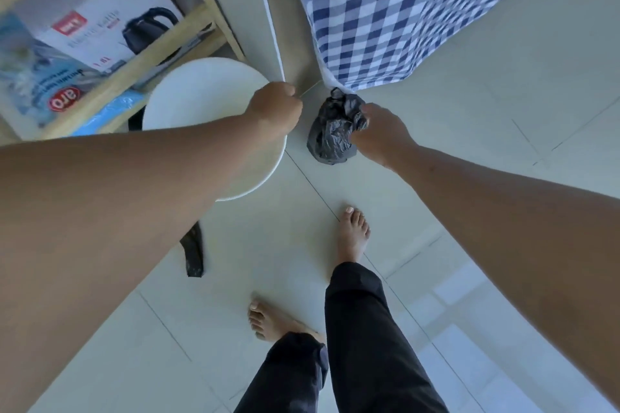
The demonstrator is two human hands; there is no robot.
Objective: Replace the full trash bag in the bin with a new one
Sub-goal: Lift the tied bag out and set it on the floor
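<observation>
Trash bag (330, 131), black and crumpled into a tight bundle, hangs over the pale tiled floor (268, 278) just below the checked cloth (385, 10), with the right hand (379, 136) curling its fingers around the bundle's side. Left hand (273, 104) is balled up, fingers tucked in above the white bin (201, 94); whether it's pinching anything, I can't tell.
</observation>
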